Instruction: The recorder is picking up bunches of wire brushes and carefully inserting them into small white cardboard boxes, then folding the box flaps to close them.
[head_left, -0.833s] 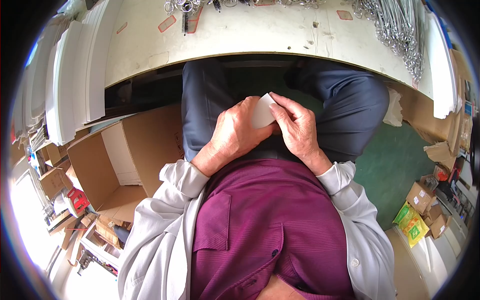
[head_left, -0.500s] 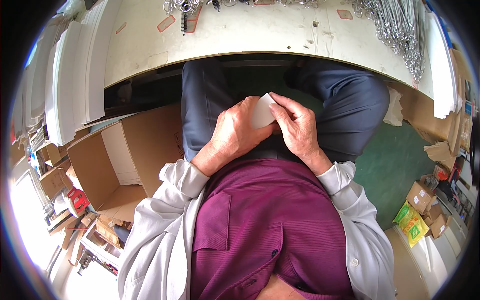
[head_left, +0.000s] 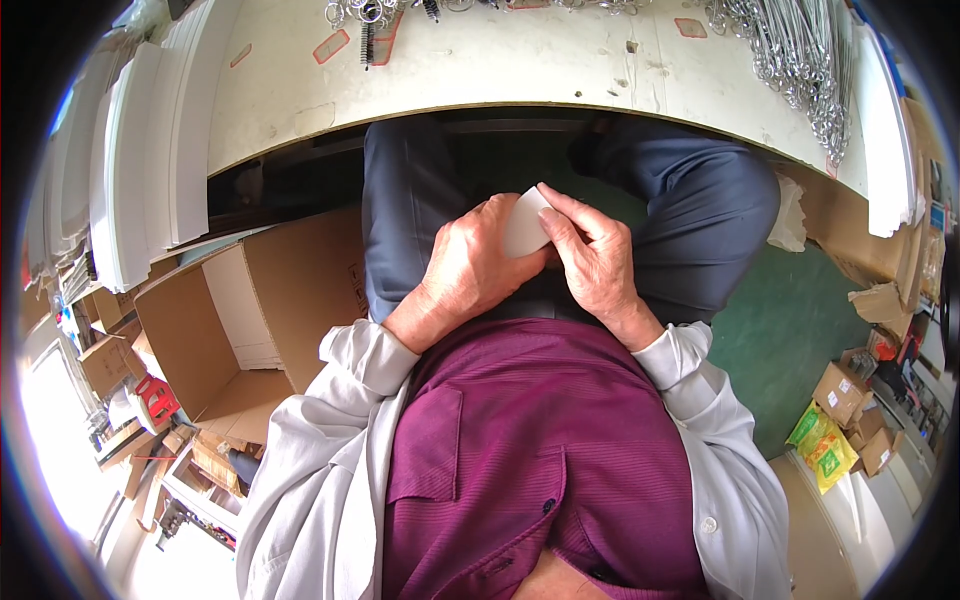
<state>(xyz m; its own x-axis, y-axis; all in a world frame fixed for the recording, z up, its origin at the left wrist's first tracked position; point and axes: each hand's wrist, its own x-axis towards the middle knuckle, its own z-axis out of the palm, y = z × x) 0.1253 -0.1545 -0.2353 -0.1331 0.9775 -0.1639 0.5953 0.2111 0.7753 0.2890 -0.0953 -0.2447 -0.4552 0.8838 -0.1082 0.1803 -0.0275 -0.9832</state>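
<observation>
Above my lap, between both hands, is a small flat white piece [head_left: 524, 226], perhaps card or a small box; its far side is hidden. My left hand [head_left: 468, 252] wraps round its left side, fingers curled behind it. With the thumb on its face and the forefinger at its top corner, my right hand [head_left: 596, 250] pinches the right edge. Beyond my knees, on the worktable [head_left: 480, 70], lie a bunch of thin metal wire pieces with looped ends [head_left: 800, 75] at right and metal rings [head_left: 365, 12] at the far edge.
Tall stacks of white card sheets [head_left: 150, 150] stand at the table's left. An open cardboard box [head_left: 310, 290] sits by my left leg. More white sheets [head_left: 888, 150] and torn cardboard [head_left: 880, 305] are at right. A yellow-green bag [head_left: 825, 447] and small cartons [head_left: 840, 393] lie lower right.
</observation>
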